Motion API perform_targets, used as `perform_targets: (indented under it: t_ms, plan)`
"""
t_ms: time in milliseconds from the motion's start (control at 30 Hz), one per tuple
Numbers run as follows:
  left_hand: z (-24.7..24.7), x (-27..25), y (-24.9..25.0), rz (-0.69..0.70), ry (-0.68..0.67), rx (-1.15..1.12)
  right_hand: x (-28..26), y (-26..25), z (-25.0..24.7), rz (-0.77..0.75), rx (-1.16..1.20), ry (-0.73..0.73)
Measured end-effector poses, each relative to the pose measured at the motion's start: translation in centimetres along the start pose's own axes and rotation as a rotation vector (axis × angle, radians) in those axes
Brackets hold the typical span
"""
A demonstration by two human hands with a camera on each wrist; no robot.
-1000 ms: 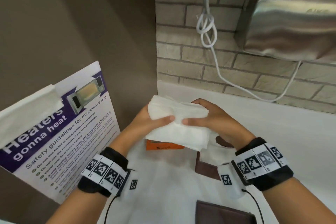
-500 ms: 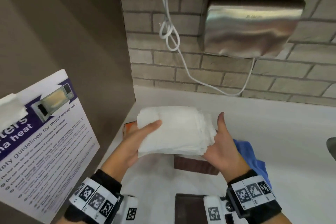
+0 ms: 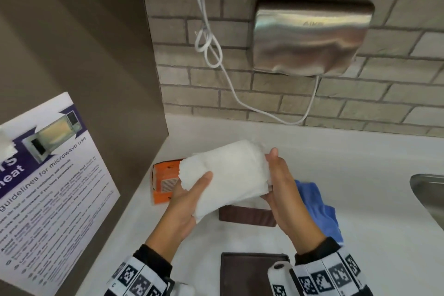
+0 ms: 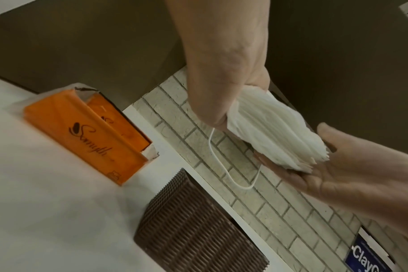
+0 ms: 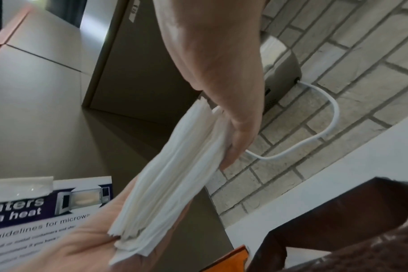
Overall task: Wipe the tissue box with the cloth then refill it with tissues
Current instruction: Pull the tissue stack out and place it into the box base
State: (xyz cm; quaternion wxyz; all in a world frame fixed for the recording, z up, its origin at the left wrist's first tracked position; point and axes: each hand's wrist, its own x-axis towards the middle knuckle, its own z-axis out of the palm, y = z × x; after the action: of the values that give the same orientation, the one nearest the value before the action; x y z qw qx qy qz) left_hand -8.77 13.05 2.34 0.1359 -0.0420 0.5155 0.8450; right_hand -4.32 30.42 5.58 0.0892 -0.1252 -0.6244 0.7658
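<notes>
I have the stack of white tissues up off the desk, one end in each of my hands. My left hand pinches its end, thumb on top and fingers underneath; my right hand cups the other end, thumb up along the edge and fingers below, only loosely curled.

The brown tissue box lies on the desk just under the stack, and a second brown ribbed piece sits nearer to me; I take it for the box's other part, though I cannot tell which is lid and which is base. The blue cloth is put down on the desk beside my right hand, so I judge the wiping finished. The orange tissue packet lies torn open by the wall.

What is left, as I see it: lowering the stack into the box and closing it.
</notes>
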Motion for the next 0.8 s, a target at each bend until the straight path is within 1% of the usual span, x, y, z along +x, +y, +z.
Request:
perform_targets:
  t_ms: [100,200,267,333,433,500,533,567,633,667,733,800]
  plan:
    - [0.0,-0.1,-0.5,0.023,0.005,-0.05,-0.5,-0.6,0.3,-0.038,-0.169,-0.003]
    - [0.2,-0.3,-0.7,0.043,-0.031,-0.08,-0.9,-1.2,0.7,-0.086,-0.334,0.002]
    - [0.1,-0.6,-0.9,0.036,-0.084,-0.096,-1.0,-1.3,0.8,-0.127,-0.364,0.004]
    - [-0.5,-0.6,-1.1,0.016,-0.161,-0.119,-1.0,-1.3,0.5,-0.158,-0.339,0.012]
    - [-1.9,-0.5,-0.6,-0.074,-0.32,-0.197,-0.7,-1.4,-0.3,-0.15,-0.328,-0.038]
    - [-2.4,-0.3,0.4,-0.193,-0.348,-0.29,-0.7,-1.5,-0.9,-0.165,-0.415,-0.091]
    - [-2.4,-0.1,0.9,-0.248,-0.363,-0.278,-0.7,-1.7,-1.2,-0.185,-0.482,-0.118]
    - [-2.5,0.1,1.3,-0.286,-0.369,-0.216,-0.7,-1.8,-1.4,-0.206,-0.548,-0.143]
    - [-2.1,0.4,1.9,-0.307,-0.396,-0.025,-0.7,-2.1,-1.5,-0.267,-0.657,-0.201]
    - [-1.8,0.4,2.2,-0.306,-0.421,0.031,-0.6,-2.2,-1.6,-0.303,-0.709,-0.231]
    - [-1.0,0.5,2.4,-0.267,-0.427,0.096,-0.4,-2.0,-1.6,-0.37,-0.783,-0.269]
    - [0.0,0.6,2.6,-0.226,-0.434,0.126,0.0,-1.7,-1.8,-0.457,-0.801,-0.284]
